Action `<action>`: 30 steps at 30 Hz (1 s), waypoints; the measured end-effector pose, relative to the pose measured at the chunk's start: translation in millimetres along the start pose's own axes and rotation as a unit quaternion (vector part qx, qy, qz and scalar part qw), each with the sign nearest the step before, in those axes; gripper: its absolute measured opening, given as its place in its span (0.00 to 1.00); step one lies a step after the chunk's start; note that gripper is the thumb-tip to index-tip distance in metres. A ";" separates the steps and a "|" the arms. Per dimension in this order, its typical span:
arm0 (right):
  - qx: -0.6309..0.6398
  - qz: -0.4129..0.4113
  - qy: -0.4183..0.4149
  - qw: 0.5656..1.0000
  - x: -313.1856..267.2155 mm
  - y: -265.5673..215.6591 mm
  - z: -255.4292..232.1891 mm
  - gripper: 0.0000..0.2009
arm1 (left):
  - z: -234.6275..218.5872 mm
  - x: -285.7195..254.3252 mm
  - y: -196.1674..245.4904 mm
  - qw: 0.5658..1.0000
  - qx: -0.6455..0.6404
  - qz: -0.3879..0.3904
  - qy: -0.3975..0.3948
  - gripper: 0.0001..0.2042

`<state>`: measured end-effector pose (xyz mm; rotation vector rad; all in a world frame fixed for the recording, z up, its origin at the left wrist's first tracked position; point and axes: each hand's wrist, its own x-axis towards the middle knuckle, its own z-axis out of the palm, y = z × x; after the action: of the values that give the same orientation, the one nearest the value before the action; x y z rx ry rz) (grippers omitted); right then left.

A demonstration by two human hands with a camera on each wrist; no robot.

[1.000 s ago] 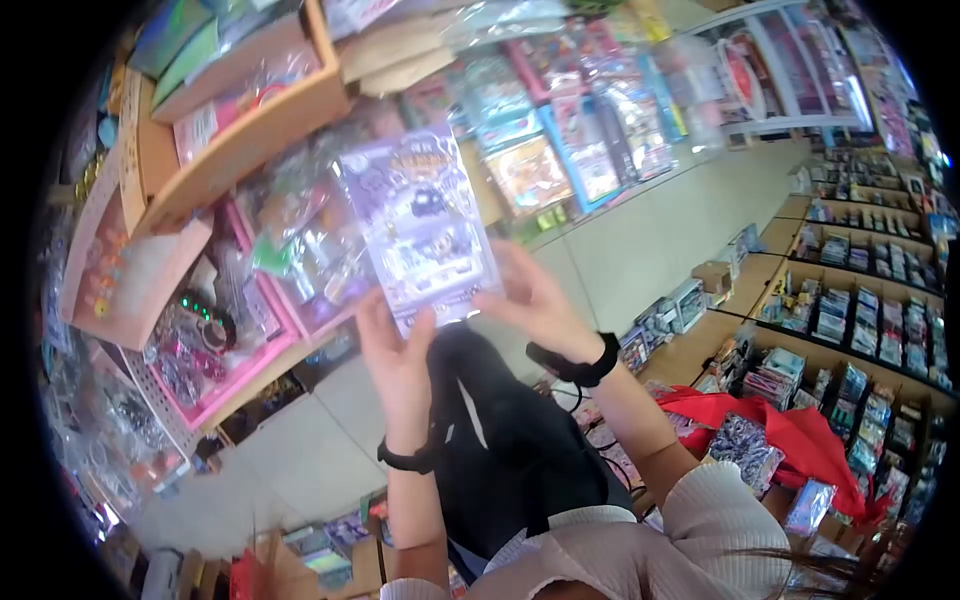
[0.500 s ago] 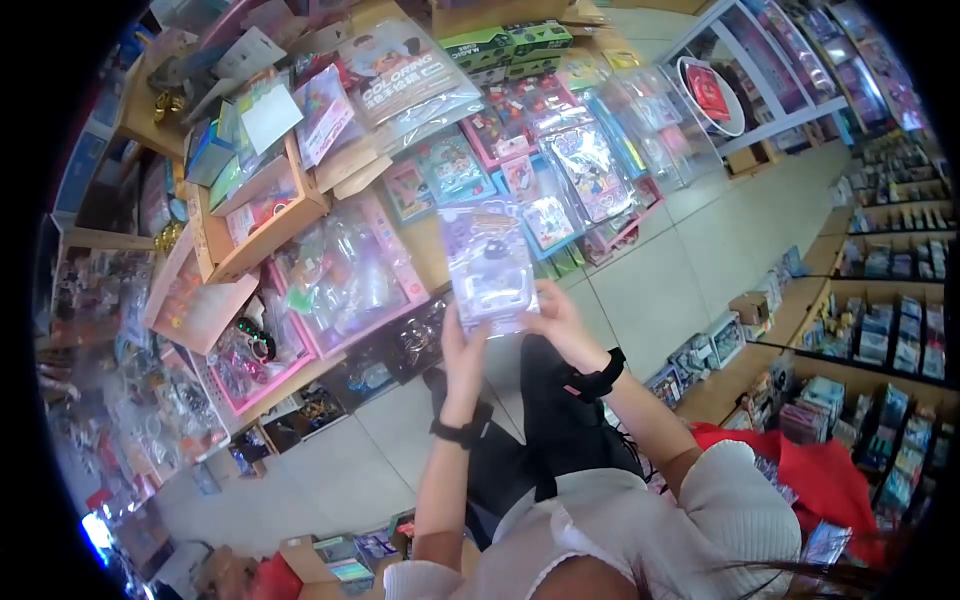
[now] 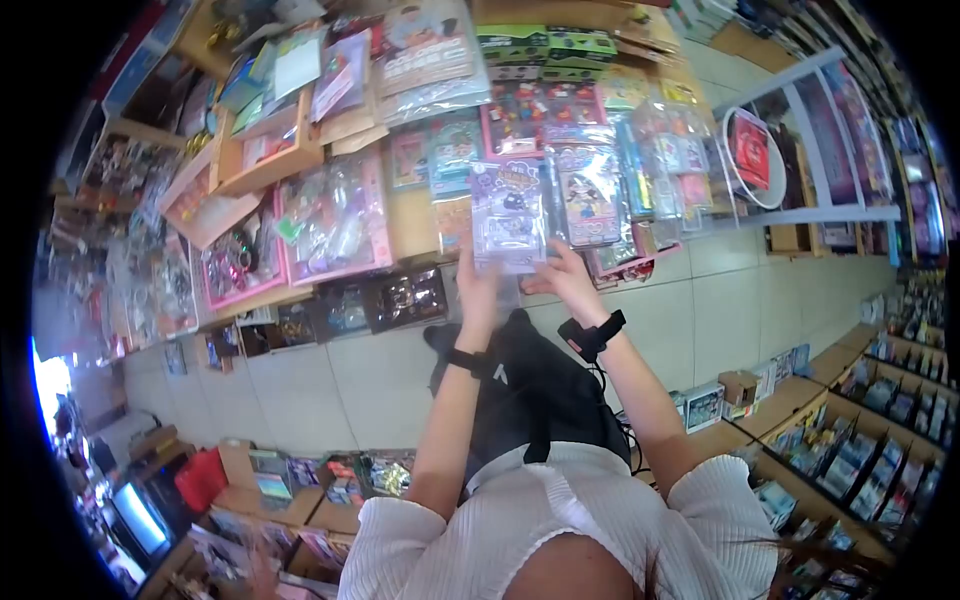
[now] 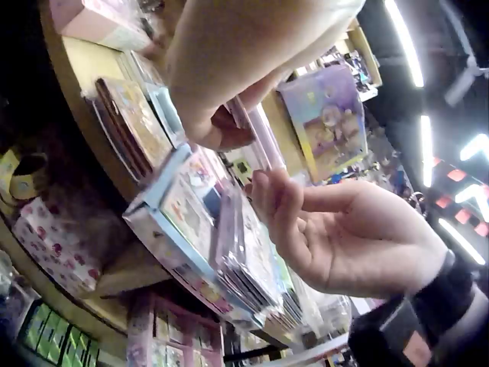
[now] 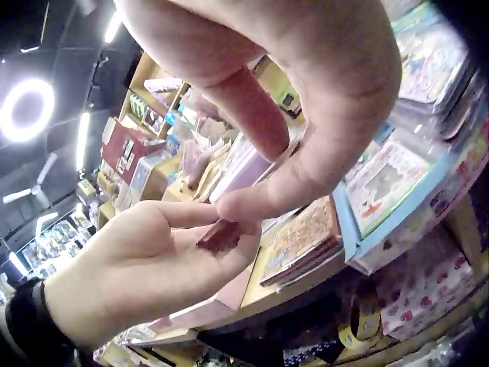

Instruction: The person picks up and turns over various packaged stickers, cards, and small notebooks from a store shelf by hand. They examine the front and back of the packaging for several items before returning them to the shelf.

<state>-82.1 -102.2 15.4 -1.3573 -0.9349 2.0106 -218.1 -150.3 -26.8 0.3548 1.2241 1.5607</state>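
A flat purple toy package in clear plastic is held upright in front of a crowded display shelf. My left hand grips its lower left edge and my right hand pinches its lower right corner. The left wrist view shows the package edge-on, with the left hand's thumb against it and the right hand curled just below. From the right wrist, the right hand pinches the package's bottom while the left hand holds it from the other side.
Stacks of blister-packed toys and pink trays cover the shelf right behind the package. A white rack with a round red sign stands to the right. Tiled floor lies below, with low product shelves at the right.
Both hands have carried the package away from me and up toward the display shelf, so it looks smaller. My head view has swung to show more of the shelf and floor.
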 end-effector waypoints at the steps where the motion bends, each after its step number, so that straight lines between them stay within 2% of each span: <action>1: -0.002 0.007 -0.010 1.000 7.0 1.9 7.2 0.21 | -16.2 8.6 -8.8 0.999 0.029 0.006 0.023 0.21; 2: -0.018 0.010 -0.022 1.000 14.4 4.8 16.1 0.21 | -31.7 17.9 -17.6 0.996 0.048 0.058 0.042 0.21; 3: -0.034 0.012 -0.032 0.999 23.4 8.5 24.7 0.21 | -23.0 8.9 13.4 0.997 -0.038 -0.007 0.063 0.20; 5: -0.042 -0.024 -0.063 0.997 46.0 24.0 39.6 0.18 | -39.1 15.7 20.1 0.993 -0.026 0.007 0.118 0.19; 8: -0.024 -0.069 -0.102 0.992 59.6 29.3 66.1 0.14 | -66.9 24.4 25.8 0.989 -0.040 0.022 0.142 0.16; 11: -0.015 -0.015 -0.124 0.992 58.1 39.7 72.4 0.15 | -79.0 15.7 25.3 0.985 -0.042 0.011 0.168 0.16; 13: -0.002 -0.015 -0.132 0.991 55.1 59.8 64.6 0.15 | -82.9 3.5 19.5 0.984 -0.005 -0.020 0.175 0.16; 14: 0.003 -0.003 -0.109 0.994 49.8 66.0 59.5 0.15 | -94.5 1.8 1.0 0.986 0.012 -0.027 0.164 0.16; 15: 0.009 0.010 -0.085 0.996 43.2 70.9 54.3 0.15 | -91.5 -3.3 -4.2 0.984 -0.005 -0.044 0.173 0.16; 18: 0.027 0.009 -0.055 0.998 30.0 80.2 34.6 0.14 | -83.9 -11.4 -16.8 0.989 -0.009 -0.069 0.133 0.16; 21: 0.041 0.012 -0.030 0.999 28.5 79.2 19.8 0.14 | -65.7 -7.4 -17.4 0.993 0.009 -0.063 0.103 0.16; 23: 0.052 -0.007 -0.010 0.999 33.8 74.4 13.5 0.14 | -55.1 -0.5 -13.8 0.991 0.071 -0.070 0.085 0.16; 24: 0.062 -0.016 -0.010 0.998 36.8 71.1 12.0 0.15 | -52.1 4.2 -14.1 0.995 0.057 -0.041 0.073 0.16; 28: 0.066 0.001 0.024 0.998 43.1 66.4 7.0 0.16 | -46.0 7.8 -19.9 0.993 0.045 -0.060 0.088 0.16; 30: 0.075 -0.001 0.025 0.997 44.5 68.7 4.9 0.16 | -47.4 8.0 -33.2 0.989 0.023 -0.056 0.137 0.16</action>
<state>-105.8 -112.6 -62.4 -1.3186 -0.7469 1.9932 -238.3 -171.1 -77.6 0.1007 1.4672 1.5204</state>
